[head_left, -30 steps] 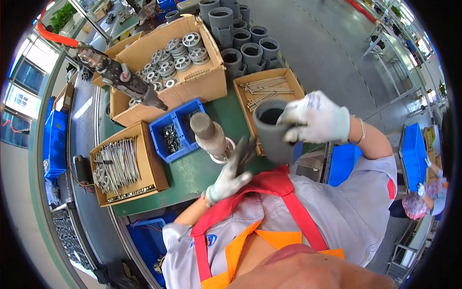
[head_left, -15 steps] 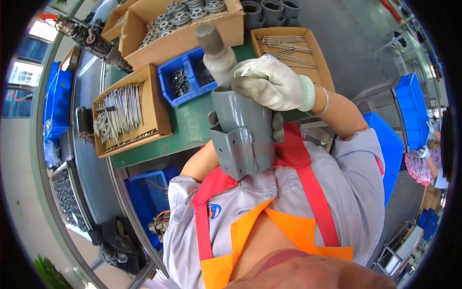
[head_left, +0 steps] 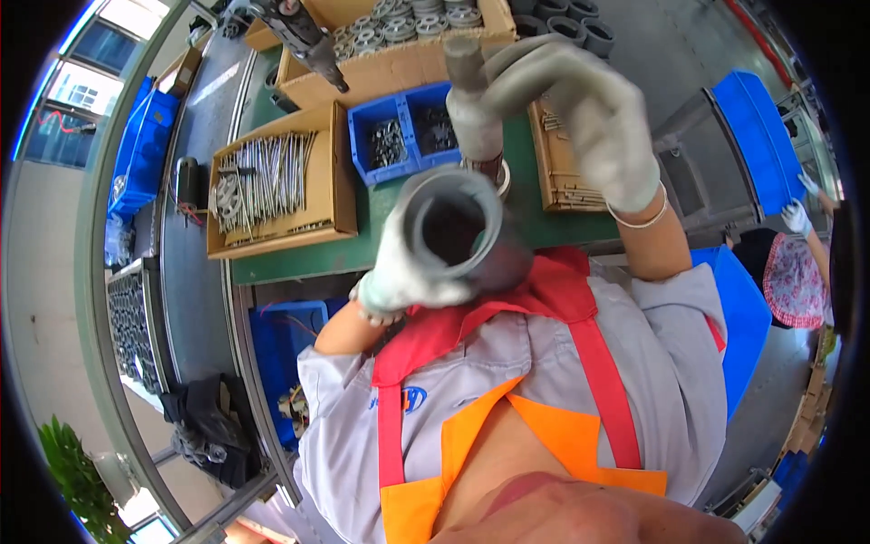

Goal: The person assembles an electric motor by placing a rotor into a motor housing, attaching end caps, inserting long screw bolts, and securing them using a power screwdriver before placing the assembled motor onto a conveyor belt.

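My gloved left hand [head_left: 399,263] is wrapped round the side of a dark grey cylindrical housing [head_left: 506,267], held against my apron. The housing is tilted so that its round open mouth faces up. Just beyond it, a pale upright post [head_left: 476,127] with a narrower grey top stands over the green bench. My gloved right hand [head_left: 589,113] is raised beside that post, smeared by motion. Its fingers stretch out toward the post's top, thumb apart, and nothing shows in its grasp. Whether the fingertips touch the post, I cannot tell.
On the green bench [head_left: 381,222] stand a carton of long bolts [head_left: 272,177], a blue two-part bin [head_left: 408,131] of small parts and a carton of rods [head_left: 580,195]. Behind is a box [head_left: 412,68] of metal discs. A power driver [head_left: 304,41] hangs at upper left.
The housing has tipped from side-on to mouth-up. My right hand has left its rim and risen toward the post's top. My left hand now shows at its side. The view has shifted.
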Available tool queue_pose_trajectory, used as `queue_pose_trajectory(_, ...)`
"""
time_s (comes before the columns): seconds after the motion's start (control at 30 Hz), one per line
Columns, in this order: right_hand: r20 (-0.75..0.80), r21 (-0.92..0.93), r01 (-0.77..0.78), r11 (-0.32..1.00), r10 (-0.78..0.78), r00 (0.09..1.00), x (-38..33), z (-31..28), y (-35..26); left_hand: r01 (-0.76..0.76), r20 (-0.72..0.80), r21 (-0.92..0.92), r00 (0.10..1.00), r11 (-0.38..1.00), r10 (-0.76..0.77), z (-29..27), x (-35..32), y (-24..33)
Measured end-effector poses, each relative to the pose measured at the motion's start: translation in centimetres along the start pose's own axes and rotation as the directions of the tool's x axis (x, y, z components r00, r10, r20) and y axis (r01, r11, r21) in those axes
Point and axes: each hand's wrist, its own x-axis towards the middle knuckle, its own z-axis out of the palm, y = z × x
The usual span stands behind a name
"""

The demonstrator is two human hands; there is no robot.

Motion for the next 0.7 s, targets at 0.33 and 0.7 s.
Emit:
queue_pose_trajectory(0.33,-0.005,-0.253,-0.65,0.717,0.67,0.742,-5.0,1.6,7.5,-0.54,-0.542,-0.228,0.762,0.81,0.355,-3.9,3.5,9.0)
queue_pose_trajectory(0.7,0.004,-0.351,-0.374,0.859,0.401,0.916,-2.5,-3.6,3.1,-0.214,-0.026,0.081,0.976,0.973,0.217,-3.7,11.5,7.4)
